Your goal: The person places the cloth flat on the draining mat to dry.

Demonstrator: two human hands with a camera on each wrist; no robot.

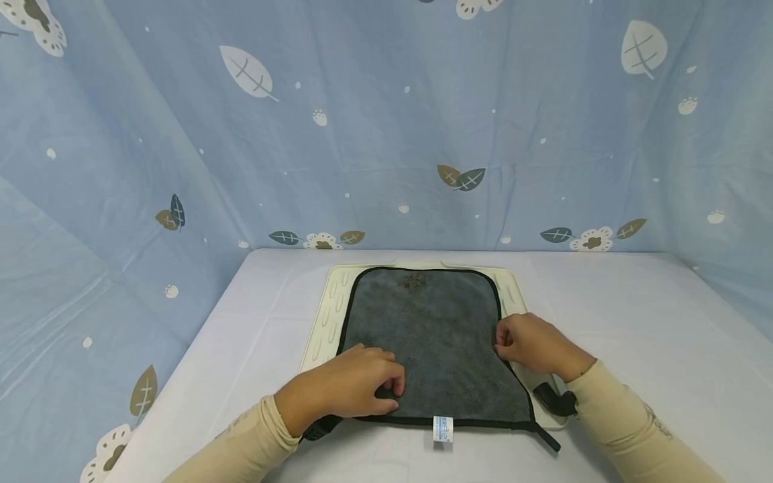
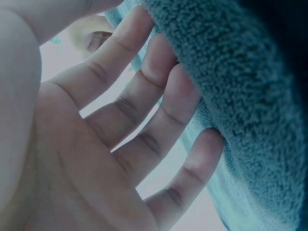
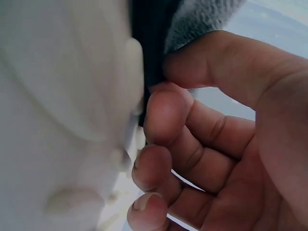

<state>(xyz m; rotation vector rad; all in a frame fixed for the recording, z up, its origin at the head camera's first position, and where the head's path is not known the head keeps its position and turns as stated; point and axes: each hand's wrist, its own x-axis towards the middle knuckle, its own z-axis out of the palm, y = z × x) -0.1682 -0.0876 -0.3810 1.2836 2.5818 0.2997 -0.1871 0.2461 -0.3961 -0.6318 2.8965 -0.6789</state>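
Note:
A dark grey towel [image 1: 429, 335] with black edging lies spread over a cream ridged tray [image 1: 329, 312]. My left hand [image 1: 356, 382] is at the towel's near left part; in the left wrist view its loosely bent fingertips touch the fluffy pile [image 2: 240, 86]. On the right side, my right hand [image 1: 534, 342] pinches the towel's black edging [image 3: 153, 43] between thumb and forefinger, just over the tray. The other fingers of that hand are curled below. A white label [image 1: 443, 429] sticks out from the near edge, and a black loop [image 1: 547, 439] from the near right corner.
The tray lies on a table with a white cloth [image 1: 266, 335]. A blue curtain [image 1: 386, 134] with leaf and flower prints hangs behind and at the sides. Black wrist-worn gear [image 1: 555, 400] shows at the right sleeve [image 1: 628, 416]. A dark brownish patch [image 1: 415, 280] marks the towel's far part.

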